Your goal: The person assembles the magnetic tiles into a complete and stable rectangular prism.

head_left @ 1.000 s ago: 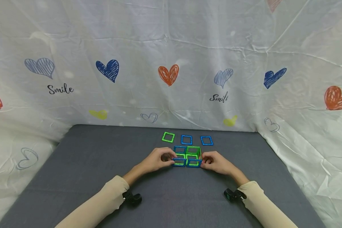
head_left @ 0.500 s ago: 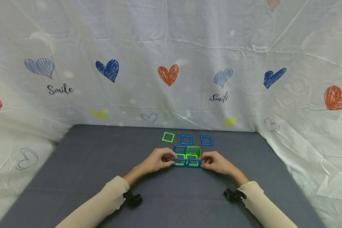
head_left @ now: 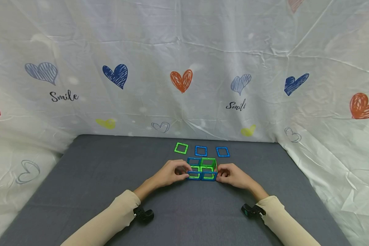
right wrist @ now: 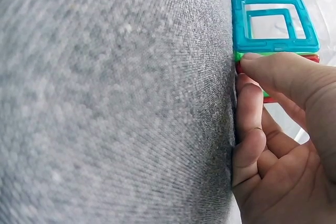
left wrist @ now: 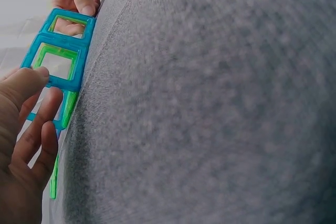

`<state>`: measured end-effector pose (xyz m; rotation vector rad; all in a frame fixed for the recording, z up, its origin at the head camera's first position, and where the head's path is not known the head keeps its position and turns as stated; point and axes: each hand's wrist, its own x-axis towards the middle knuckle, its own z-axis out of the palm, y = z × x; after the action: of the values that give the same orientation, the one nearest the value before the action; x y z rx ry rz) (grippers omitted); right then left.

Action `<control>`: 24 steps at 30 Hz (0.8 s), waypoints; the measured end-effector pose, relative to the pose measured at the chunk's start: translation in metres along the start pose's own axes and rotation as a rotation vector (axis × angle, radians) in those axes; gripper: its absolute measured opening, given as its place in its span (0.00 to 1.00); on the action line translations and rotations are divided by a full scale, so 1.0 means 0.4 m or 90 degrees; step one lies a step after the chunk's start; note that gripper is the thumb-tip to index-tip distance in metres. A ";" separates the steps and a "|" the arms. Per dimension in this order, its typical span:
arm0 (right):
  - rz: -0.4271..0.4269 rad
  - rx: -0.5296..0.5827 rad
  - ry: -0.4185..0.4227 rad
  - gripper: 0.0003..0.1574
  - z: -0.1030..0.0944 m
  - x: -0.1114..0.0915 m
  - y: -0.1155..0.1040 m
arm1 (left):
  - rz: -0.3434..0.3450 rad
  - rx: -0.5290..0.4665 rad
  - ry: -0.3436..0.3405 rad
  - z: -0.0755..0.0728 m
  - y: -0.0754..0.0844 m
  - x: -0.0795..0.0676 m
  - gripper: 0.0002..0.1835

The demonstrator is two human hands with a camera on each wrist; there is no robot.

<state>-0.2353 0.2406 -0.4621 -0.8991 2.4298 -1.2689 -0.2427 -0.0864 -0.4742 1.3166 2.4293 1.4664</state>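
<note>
A small open structure of see-through magnetic tiles stands near the table's far side in the head view. Two blue square tiles [head_left: 194,175] [head_left: 209,176] form its front, with green tiles [head_left: 208,162] behind. My left hand [head_left: 172,173] holds its left end; the left wrist view shows the thumb on the edge of the left blue tile [left wrist: 79,69] and fingers behind. At the right end my right hand [head_left: 233,175] grips a red side tile [right wrist: 311,57] low down, thumb in front and fingers curled, partly hiding it.
Behind the structure lie a loose green tile [head_left: 181,148] and two loose blue tiles [head_left: 201,151] [head_left: 222,152], flat on the grey table [head_left: 135,153]. A white cloth [head_left: 209,116] with printed hearts hangs along the table's back and sides.
My left hand and the left front blue tile have shifted very slightly right, towards the other front tile. The right hand stays in place.
</note>
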 end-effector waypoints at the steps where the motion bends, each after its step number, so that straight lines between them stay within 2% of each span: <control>1: 0.001 0.001 0.000 0.06 0.000 0.000 0.000 | 0.000 0.000 0.000 0.000 0.000 0.000 0.12; 11: -0.035 0.002 0.002 0.06 0.000 -0.001 0.005 | -0.008 -0.002 -0.001 0.000 -0.007 -0.001 0.12; 18: -0.003 0.005 0.002 0.06 0.000 0.000 0.004 | -0.027 -0.003 -0.006 -0.006 -0.006 -0.002 0.12; 24: -0.013 0.002 0.004 0.06 -0.001 -0.001 0.004 | -0.026 -0.018 -0.006 -0.026 -0.011 -0.010 0.12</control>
<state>-0.2359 0.2419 -0.4633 -0.9220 2.4297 -1.2839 -0.2471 -0.0975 -0.4733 1.2585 2.4059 1.4761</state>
